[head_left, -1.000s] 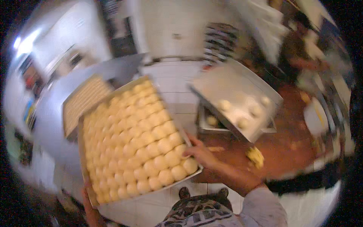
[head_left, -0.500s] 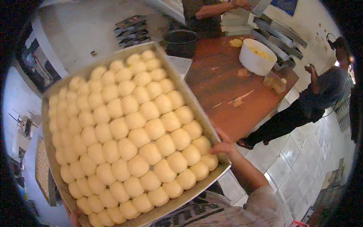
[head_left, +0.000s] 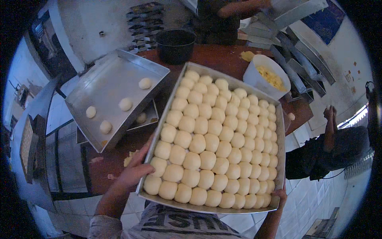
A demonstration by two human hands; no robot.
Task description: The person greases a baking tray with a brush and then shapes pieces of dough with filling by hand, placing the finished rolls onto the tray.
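Between my two hands is a deep metal baking tray [head_left: 211, 207], raised and tilted in front of my body. Rows of round, pale dough balls [head_left: 207, 160] fill it, pressed close together. My left hand [head_left: 133, 171] grips the tray's left side near the close corner, its thumb over the rim. On the opposite side, my right hand [head_left: 281, 195] is closed round the edge at the near right corner; most of its fingers are hidden behind the tray.
Left on the brown table [head_left: 101, 171], another tray [head_left: 95, 73] bears several dough balls, overlapping a tray beneath. Behind are a black pot [head_left: 176, 46] and a white tub [head_left: 267, 77] with yellow filling. One person [head_left: 219, 22] works across the table; another [head_left: 334, 149] stands right.
The filled tray has swung from the left to the right, in front of my body. The tray with a few dough balls and my left hand now show clearly.
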